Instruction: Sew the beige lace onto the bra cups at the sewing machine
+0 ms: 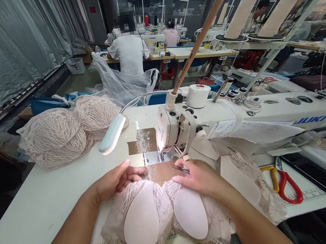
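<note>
A pale pink lace bra [163,212] with two smooth, teardrop-shaped pads lies at the table's front edge, below the sewing machine [165,132]. At its upper left edge, my left hand [125,178] has curled fingers that seem to pinch the lace. My right hand [199,174] is closed around slim metal tweezers [181,169], their tips pointing left. Its fingertips also rest on the bra's upper right edge. Between both hands is a brown strip [161,172] on the machine bed, just in front of the needle area. The needle tip itself is hard to make out.
Stacked lace cups [58,134] fill the back left of the table. A lamp [111,135] on a bendable neck reaches over the table. Red-and-yellow-handled scissors [288,186] lie at right, beside another lace piece [242,179]. Co-workers sit at machines farther back.
</note>
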The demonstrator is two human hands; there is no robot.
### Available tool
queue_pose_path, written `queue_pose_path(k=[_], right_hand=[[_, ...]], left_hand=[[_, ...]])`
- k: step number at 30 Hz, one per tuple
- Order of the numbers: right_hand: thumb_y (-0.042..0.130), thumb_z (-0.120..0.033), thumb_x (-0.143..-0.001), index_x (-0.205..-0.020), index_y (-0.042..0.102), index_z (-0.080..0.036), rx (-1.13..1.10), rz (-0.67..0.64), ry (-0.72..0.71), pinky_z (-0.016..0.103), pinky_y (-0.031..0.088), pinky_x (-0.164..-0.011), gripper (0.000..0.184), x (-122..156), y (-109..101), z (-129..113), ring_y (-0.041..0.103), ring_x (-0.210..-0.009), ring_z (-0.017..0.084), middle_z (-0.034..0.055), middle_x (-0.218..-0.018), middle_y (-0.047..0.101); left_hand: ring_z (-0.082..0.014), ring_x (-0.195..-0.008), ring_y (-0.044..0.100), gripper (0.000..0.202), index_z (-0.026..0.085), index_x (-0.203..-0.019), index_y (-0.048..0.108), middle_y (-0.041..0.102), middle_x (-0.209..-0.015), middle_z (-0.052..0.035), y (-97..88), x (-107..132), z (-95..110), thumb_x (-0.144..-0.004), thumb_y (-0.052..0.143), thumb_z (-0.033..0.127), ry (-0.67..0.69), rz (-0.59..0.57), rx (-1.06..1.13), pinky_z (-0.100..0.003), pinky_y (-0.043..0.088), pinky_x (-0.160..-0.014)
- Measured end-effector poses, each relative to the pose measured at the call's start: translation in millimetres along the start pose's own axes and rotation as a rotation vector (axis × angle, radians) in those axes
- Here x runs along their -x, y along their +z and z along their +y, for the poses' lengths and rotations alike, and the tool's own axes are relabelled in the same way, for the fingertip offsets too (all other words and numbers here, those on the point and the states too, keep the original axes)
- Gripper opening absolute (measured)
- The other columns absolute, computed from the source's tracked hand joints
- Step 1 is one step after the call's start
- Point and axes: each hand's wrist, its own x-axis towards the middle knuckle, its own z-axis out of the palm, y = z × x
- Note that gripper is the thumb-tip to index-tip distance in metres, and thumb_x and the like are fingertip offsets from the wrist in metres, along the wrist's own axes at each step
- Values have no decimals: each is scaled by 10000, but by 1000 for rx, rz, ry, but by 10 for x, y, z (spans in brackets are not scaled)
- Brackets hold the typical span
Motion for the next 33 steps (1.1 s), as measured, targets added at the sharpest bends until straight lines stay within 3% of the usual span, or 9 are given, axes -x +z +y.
queue_pose_path(k=[3, 7, 11, 18, 20, 23, 25, 28, 33], right_hand=[[679, -396, -743, -996, 605, -227, 124, -75, 52, 274, 351, -607, 313, 152, -116, 50, 589, -770, 231, 43, -838, 657], [626, -303, -764, -850, 577, -224, 168, -135, 31, 257, 280, -553, 127, 262, -52, 151, 530, -665, 183, 1, -733, 616], [523, -265, -838, -689, 467, -206, 173, -52, -55, 258, 259, -551, 170, 279, 47, 223, 489, -625, 157, -11, -670, 562], [490, -239, -878, -755, 494, -205, 132, 66, -168, 272, 362, -659, 127, 306, 9, 184, 539, -744, 170, 10, -838, 568], [488, -233, -879, -782, 526, -202, 124, 76, -164, 285, 382, -683, 108, 305, 1, 156, 550, -757, 176, 18, -863, 581], [519, -235, -864, -879, 600, -207, 64, 87, -165, 308, 411, -739, 87, 281, 24, 71, 576, -828, 196, 35, -935, 622], [572, -254, -844, -967, 633, -223, -42, 74, -211, 316, 425, -792, 140, 238, 74, -26, 587, -925, 212, 40, -1015, 645], [684, -314, -783, -1064, 649, -228, -243, 4, -290, 311, 439, -837, 295, 122, 205, -195, 592, -999, 223, 47, -1103, 658], [671, -280, -778, -740, 641, -171, -399, -123, -319, 237, 394, -609, 119, -92, 467, -307, 538, -674, 141, -17, -700, 600]], left_hand=[[-157, -701, 577, 756, 153, -1203, 653, 701, -1028, -124, -69, 53, -3, -833, 366, 746, -19, -55, 149, -247, 409, -602], [-166, -761, 583, 739, 145, -1235, 627, 695, -1073, -132, -95, 105, 32, -860, 355, 721, 36, -81, 148, -261, 428, -693], [-161, -774, 579, 727, 149, -1268, 597, 690, -1080, -132, -80, 155, 52, -855, 396, 713, 70, -67, 129, -252, 423, -679], [-214, -961, 588, 664, 180, -1273, 587, 683, -1112, -120, -26, 284, 69, -865, 427, 678, 155, -31, 15, -307, 430, -840], [-202, -906, 584, 563, 181, -1208, 612, 681, -1048, -89, 1, 299, 81, -834, 556, 599, 153, -29, -115, -288, 429, -785], [-146, -703, 528, 357, 144, -893, 640, 609, -782, -4, 91, 250, 72, -706, 749, 427, 174, -61, -285, -233, 383, -627], [-113, -616, 455, 320, 142, -740, 566, 516, -676, 35, 185, 178, 46, -680, 760, 389, 196, -66, -305, -212, 323, -555], [-96, -596, 384, 320, 152, -701, 501, 443, -653, 52, 329, 69, -1, -701, 731, 374, 240, -39, -301, -206, 270, -532], [-90, -596, 317, 350, 171, -676, 430, 365, -641, 64, 395, -1, -53, -737, 697, 388, 276, 40, -284, -208, 237, -529]])
